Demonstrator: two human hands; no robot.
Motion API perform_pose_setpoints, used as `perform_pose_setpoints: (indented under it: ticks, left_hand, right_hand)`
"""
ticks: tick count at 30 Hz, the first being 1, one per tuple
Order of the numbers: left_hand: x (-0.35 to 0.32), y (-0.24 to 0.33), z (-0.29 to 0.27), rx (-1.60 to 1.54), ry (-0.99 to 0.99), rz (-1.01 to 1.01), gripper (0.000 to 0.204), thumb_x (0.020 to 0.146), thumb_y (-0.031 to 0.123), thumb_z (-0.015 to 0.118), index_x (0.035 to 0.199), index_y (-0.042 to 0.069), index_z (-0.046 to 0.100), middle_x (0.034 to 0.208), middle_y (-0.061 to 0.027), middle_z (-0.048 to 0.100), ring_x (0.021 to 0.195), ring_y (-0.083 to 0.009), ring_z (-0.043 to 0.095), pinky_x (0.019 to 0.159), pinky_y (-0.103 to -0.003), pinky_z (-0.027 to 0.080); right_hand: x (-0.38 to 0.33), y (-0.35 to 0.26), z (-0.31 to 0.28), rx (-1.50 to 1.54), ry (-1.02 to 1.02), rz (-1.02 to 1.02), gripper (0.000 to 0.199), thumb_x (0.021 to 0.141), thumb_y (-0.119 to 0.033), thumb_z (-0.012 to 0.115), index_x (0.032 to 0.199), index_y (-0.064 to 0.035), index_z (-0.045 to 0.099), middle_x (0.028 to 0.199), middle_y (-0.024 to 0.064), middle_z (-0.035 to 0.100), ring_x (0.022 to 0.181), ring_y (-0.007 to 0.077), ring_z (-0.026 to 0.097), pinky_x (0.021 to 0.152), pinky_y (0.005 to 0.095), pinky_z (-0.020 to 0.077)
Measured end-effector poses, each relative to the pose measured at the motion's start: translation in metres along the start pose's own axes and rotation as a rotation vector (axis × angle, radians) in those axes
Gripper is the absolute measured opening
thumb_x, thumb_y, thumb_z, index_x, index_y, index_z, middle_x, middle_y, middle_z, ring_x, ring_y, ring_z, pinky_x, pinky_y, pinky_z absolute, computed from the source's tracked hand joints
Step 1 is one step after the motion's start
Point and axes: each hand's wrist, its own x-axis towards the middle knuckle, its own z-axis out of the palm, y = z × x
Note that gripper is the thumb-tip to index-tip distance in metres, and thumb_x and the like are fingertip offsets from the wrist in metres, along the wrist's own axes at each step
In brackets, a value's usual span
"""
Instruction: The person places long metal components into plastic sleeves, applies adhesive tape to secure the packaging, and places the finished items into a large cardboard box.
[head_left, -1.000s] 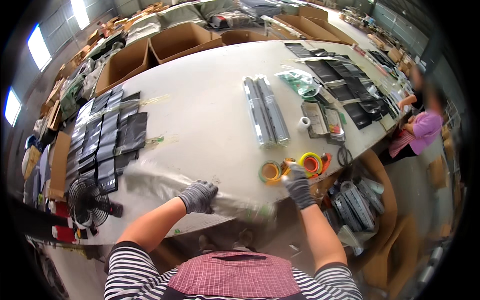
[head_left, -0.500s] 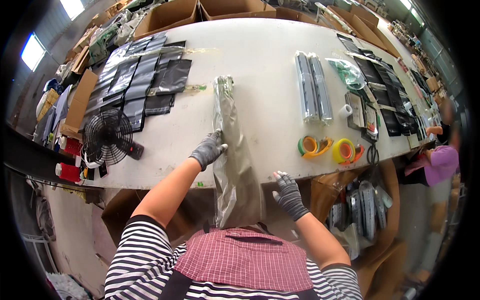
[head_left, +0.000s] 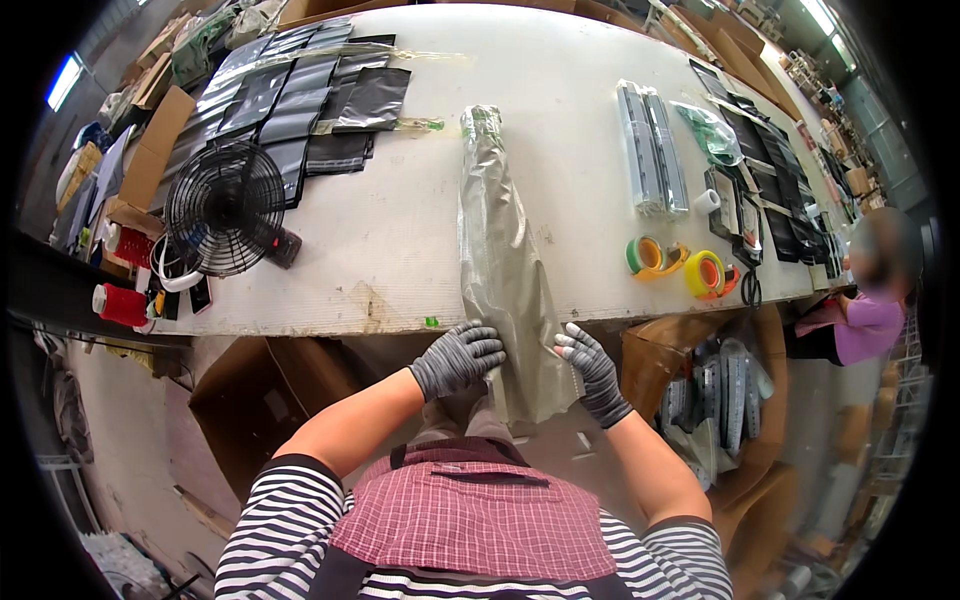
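Note:
A long, crinkled, silvery-grey translucent plastic bag (head_left: 497,240) lies from the middle of the white table (head_left: 330,270) over its near edge. Its narrow far end is bunched round something with white and green ends. Its wide, flat lower part hangs toward me. My left hand (head_left: 458,360), in a grey striped glove, closes over the bag's left side below the table edge, its thumb mostly hidden. At the bag's right side is my right hand (head_left: 592,375), gloved alike with bare fingertips. Its fingers are apart and touch or nearly touch the bag's edge.
Black plastic bags (head_left: 290,95) lie taped down at left, behind a black fan (head_left: 226,210). Right of centre are wrapped grey bars (head_left: 652,150) and two tape rolls on dispensers (head_left: 705,273). A cardboard box (head_left: 775,400) of wrapped parts stands below. Another person (head_left: 870,325) is at far right.
My left hand has slid down the bag toward me, to below the table edge. My right hand has come in against the bag's right side. The view has shifted.

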Motion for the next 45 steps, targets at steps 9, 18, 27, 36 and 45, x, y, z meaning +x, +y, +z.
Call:
perform_pose_setpoints:
  ticks: [9,18,27,36,45]
  left_hand:
    - [-0.054,0.047,0.023,-1.302,0.633,-1.370,0.022,0.096,0.025,0.063,0.091,0.006,0.071,0.079,0.0005,0.066,0.070,-0.0103,0.057,0.068,-0.027,0.048]
    - [-0.047,0.056,0.038,-1.738,0.168,-1.450,0.025,0.095,0.023,0.063,0.102,-0.001,0.067,0.098,-0.0089,0.070,0.090,-0.0168,0.065,0.083,-0.032,0.052]
    - [-0.043,0.057,0.008,-1.798,-0.005,-1.634,0.035,0.084,0.025,0.076,0.102,-0.004,0.066,0.101,-0.0150,0.070,0.088,-0.0260,0.069,0.082,-0.039,0.056]
    - [-0.040,0.028,-0.013,-1.326,0.026,-1.730,0.022,0.084,0.012,0.073,0.101,0.000,0.064,0.086,-0.0106,0.067,0.073,-0.0200,0.064,0.064,-0.031,0.055]
    - [0.103,0.034,-0.124,-1.079,0.193,-1.255,0.040,0.093,0.037,0.057,0.100,0.000,0.069,0.085,-0.0048,0.065,0.077,-0.0130,0.058,0.073,-0.027,0.047]
  right_hand:
    - [0.003,-0.031,0.046,0.480,0.142,0.958,0.028,0.097,-0.027,0.057,0.096,-0.0004,0.067,0.084,0.0040,0.065,0.077,0.0124,0.055,0.072,0.0297,0.0452]
    - [-0.018,0.010,0.059,1.482,-0.085,1.555,0.032,0.093,-0.031,0.060,0.113,-0.0062,0.062,0.097,0.0080,0.069,0.079,0.0206,0.066,0.063,0.0350,0.0550]
    - [0.022,0.077,-0.122,-1.000,-0.617,0.310,0.018,0.079,-0.025,0.062,0.079,-0.0075,0.065,0.076,0.0083,0.067,0.075,0.0280,0.066,0.065,0.0409,0.0521]
    - [0.007,0.229,-0.302,-0.546,0.679,1.436,0.066,0.072,-0.043,0.079,0.109,0.0086,0.062,0.107,0.0240,0.066,0.099,0.0304,0.066,0.085,0.0371,0.0519]
    - [0.072,0.033,-0.225,0.481,0.489,0.637,0.053,0.079,-0.010,0.073,0.128,-0.0004,0.054,0.112,0.0073,0.065,0.100,0.0184,0.063,0.086,0.0329,0.0526]
